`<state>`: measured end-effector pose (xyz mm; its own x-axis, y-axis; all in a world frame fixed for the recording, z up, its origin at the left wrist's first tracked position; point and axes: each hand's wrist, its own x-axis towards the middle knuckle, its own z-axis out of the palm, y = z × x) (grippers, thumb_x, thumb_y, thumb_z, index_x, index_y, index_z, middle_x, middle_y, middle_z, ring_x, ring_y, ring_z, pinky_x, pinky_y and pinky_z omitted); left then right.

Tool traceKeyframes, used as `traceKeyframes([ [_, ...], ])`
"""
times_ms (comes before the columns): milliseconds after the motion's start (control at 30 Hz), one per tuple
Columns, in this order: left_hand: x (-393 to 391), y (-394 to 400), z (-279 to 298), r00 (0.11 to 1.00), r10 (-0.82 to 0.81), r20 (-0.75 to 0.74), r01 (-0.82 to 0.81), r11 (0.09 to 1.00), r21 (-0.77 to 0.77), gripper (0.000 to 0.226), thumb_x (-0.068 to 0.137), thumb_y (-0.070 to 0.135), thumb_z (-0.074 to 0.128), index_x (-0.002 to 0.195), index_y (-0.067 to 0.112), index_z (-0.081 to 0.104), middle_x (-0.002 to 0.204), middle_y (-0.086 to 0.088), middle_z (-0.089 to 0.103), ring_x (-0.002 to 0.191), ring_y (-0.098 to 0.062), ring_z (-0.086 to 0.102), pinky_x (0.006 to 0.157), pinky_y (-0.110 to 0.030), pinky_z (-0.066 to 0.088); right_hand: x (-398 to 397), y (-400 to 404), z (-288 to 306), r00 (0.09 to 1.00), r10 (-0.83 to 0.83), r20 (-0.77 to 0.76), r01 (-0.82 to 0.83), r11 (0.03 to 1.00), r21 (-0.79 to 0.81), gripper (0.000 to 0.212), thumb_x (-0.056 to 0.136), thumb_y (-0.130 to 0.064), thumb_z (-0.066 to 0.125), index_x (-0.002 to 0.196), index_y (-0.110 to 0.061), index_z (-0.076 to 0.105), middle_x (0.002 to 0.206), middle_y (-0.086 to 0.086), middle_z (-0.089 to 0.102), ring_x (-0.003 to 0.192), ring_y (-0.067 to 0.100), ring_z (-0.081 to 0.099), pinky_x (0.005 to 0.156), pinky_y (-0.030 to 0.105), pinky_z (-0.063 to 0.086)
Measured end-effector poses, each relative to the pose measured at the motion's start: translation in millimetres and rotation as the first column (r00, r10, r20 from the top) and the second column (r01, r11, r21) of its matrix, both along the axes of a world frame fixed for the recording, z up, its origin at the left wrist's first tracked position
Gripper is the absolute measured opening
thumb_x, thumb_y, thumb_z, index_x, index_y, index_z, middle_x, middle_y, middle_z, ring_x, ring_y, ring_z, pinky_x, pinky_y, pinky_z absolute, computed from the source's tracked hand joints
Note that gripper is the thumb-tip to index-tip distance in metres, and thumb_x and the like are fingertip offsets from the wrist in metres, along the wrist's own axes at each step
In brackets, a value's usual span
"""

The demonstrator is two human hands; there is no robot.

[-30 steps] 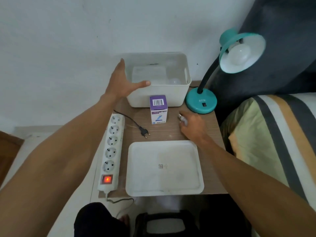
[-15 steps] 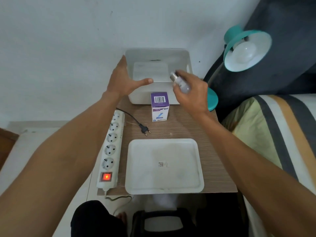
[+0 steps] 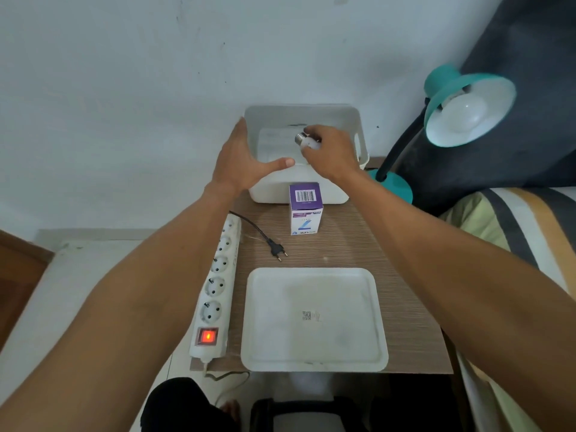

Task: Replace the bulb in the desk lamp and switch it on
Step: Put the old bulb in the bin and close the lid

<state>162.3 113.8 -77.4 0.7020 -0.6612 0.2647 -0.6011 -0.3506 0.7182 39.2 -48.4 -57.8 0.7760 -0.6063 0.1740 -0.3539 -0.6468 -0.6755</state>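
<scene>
Now the right hand has carried the bulb, fingers closed around it, over the white bin at upper centre; the left hand, spread open, rests on the bin's left rim.

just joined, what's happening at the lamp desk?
A person's right hand holds a bulb over the open white bin, while the left hand braces the bin's near-left rim. The teal desk lamp already has a bulb in its shade. Its plug lies loose on the table, beside the power strip, whose switch glows.
</scene>
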Motion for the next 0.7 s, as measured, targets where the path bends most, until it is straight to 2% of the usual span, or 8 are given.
traceKeyframes([
  [100, 0, 0, -2, 1.000, -0.003, 0.006, 0.003, 1.000, -0.003, 0.109, 0.058, 0.083, 0.080, 0.145, 0.030, 0.040, 0.135, 0.009, 0.057, 0.123, -0.011, 0.056, 0.099, -0.039, 0.053, 4, -3, -5, 0.999, -0.007, -0.049, 0.007, 1.000, -0.002, 0.042, 0.085, -0.032, 0.063, 0.125, -0.020, 0.067, 0.118, 0.002, 0.072, 0.108, 0.020, 0.066, 0.093, 0.036, 0.053],
  [200, 0, -1, -2, 1.000, -0.003, 0.013, 0.003, 1.000, -0.008, 0.109, 0.058, 0.083, 0.079, 0.145, 0.030, 0.040, 0.135, 0.009, 0.058, 0.123, -0.012, 0.056, 0.099, -0.039, 0.053, 6, -6, -7, 0.994, 0.000, -0.106, 0.000, 1.000, 0.000, 0.043, 0.083, -0.032, 0.069, 0.123, -0.017, 0.068, 0.115, 0.004, 0.072, 0.103, 0.020, 0.066, 0.086, 0.031, 0.053],
  [300, 0, -1, -1, 1.000, -0.005, 0.016, 0.005, 1.000, -0.005, 0.108, 0.059, 0.082, 0.080, 0.145, 0.029, 0.040, 0.135, 0.009, 0.058, 0.123, -0.012, 0.056, 0.099, -0.038, 0.052, 8, -9, -9, 0.990, 0.011, -0.142, -0.010, 1.000, 0.005, 0.050, 0.082, -0.038, 0.073, 0.125, -0.015, 0.067, 0.117, 0.004, 0.070, 0.105, 0.019, 0.065, 0.079, 0.026, 0.046],
  [433, 0, -1, 1, 1.000, 0.000, 0.007, -0.001, 1.000, 0.016, 0.109, 0.059, 0.082, 0.079, 0.146, 0.029, 0.039, 0.136, 0.008, 0.057, 0.125, -0.013, 0.054, 0.099, -0.036, 0.050, 9, -11, -6, 0.982, 0.023, -0.186, -0.024, 1.000, -0.005, 0.050, 0.084, -0.044, 0.070, 0.123, -0.013, 0.068, 0.114, 0.005, 0.071, 0.102, 0.020, 0.065, 0.075, 0.026, 0.042],
  [533, 1, 0, 3, 1.000, -0.014, 0.018, 0.012, 0.996, 0.087, 0.114, 0.058, 0.087, 0.075, 0.149, 0.031, 0.033, 0.141, 0.006, 0.052, 0.130, -0.015, 0.051, 0.100, -0.043, 0.051, 8, -8, -6, 0.976, 0.025, -0.215, -0.026, 1.000, -0.003, 0.045, 0.086, -0.046, 0.067, 0.116, -0.012, 0.071, 0.104, 0.004, 0.072, 0.096, 0.022, 0.066, 0.070, 0.026, 0.041],
  [600, 3, 0, 6, 1.000, -0.002, 0.029, -0.003, 0.982, 0.187, 0.124, 0.056, 0.094, 0.068, 0.153, 0.030, 0.025, 0.147, 0.002, 0.045, 0.137, -0.020, 0.044, 0.103, -0.050, 0.049, 7, -7, -4, 0.974, 0.021, -0.225, -0.021, 1.000, 0.002, 0.039, 0.087, -0.047, 0.066, 0.102, -0.011, 0.072, 0.089, 0.003, 0.069, 0.091, 0.024, 0.067, 0.059, 0.026, 0.037],
  [633, 4, -1, 8, 0.999, 0.017, 0.037, -0.026, 0.969, 0.245, 0.130, 0.053, 0.098, 0.064, 0.155, 0.029, 0.021, 0.149, -0.001, 0.042, 0.140, -0.022, 0.041, 0.104, -0.053, 0.048, 6, -6, -2, 0.973, 0.020, -0.231, -0.022, 1.000, -0.003, 0.037, 0.088, -0.047, 0.066, 0.099, -0.012, 0.071, 0.089, 0.003, 0.069, 0.092, 0.025, 0.067, 0.060, 0.027, 0.039],
  [700, 4, -1, 12, 0.997, 0.058, 0.054, -0.072, 0.945, 0.318, 0.138, 0.049, 0.104, 0.058, 0.156, 0.026, 0.018, 0.152, -0.005, 0.038, 0.144, -0.026, 0.036, 0.106, -0.057, 0.046, 1, -1, 5, 0.977, 0.014, -0.214, -0.016, 1.000, -0.006, 0.046, 0.090, -0.046, 0.066, 0.119, -0.009, 0.068, 0.114, 0.009, 0.071, 0.111, 0.027, 0.064, 0.081, 0.030, 0.049],
])
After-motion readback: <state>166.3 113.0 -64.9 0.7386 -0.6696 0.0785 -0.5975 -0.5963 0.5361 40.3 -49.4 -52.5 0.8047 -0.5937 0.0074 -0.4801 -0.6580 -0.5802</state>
